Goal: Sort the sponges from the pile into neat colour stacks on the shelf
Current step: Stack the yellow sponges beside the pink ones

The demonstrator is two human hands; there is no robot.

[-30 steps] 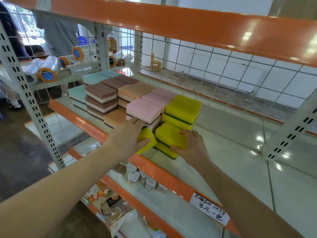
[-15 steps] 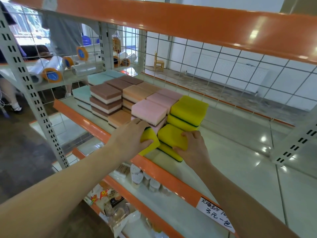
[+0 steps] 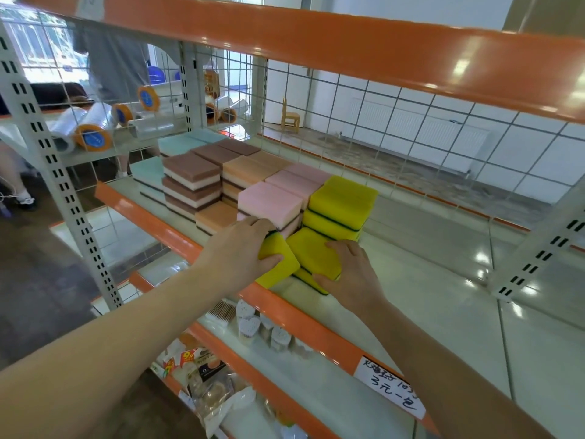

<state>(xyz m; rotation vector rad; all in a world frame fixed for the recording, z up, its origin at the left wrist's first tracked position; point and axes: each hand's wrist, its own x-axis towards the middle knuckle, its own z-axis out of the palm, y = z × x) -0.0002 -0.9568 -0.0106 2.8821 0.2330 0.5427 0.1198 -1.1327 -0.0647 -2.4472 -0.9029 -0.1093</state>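
Across the shelf (image 3: 148, 213) the sponges are standing in colour blocks running left to right: teal stacks (image 3: 148, 175), brown stacks (image 3: 191, 175), orange stacks (image 3: 243, 174), pink stacks (image 3: 272, 204), then the tall yellow stack (image 3: 342, 207), each pressed beside its neighbour, likely so the rows stay neat. At the front edge the left hand (image 3: 235, 255) is holding a loose yellow sponge (image 3: 278, 264) tilted on edge, thumb curled over its near face and fingers over the far end against the pink stack; the sponge is sitting under and to the right of that grip, seemingly waiting for a place. Just right, the right hand (image 3: 351, 274) is gripping the low yellow stack (image 3: 311, 255), fingers curled over the top sponge, thumb at its near corner, probably squaring it so the next sponge can go on top.
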